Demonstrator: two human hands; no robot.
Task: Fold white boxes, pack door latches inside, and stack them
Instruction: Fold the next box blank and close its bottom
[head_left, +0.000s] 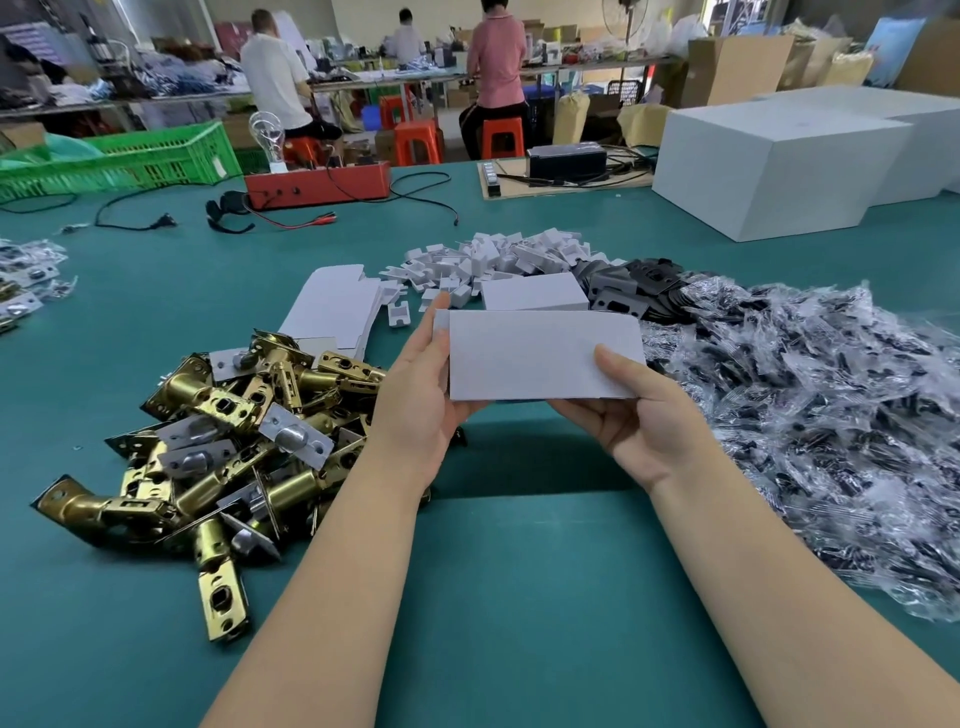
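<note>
The box (540, 358) is showing plain white, the latches (223, 441) are shining gold and silver, the table (519, 597) is looking teal.

Door latches (218, 447) heaped left on surface (493, 597); flat box blanks (332, 312) behind them. Folded box (532, 292) centre, small inserts (498, 260) piled behind it. Strike plates (631, 286), possibly, right of box; bagged parts (810, 405) spread far right.
</note>
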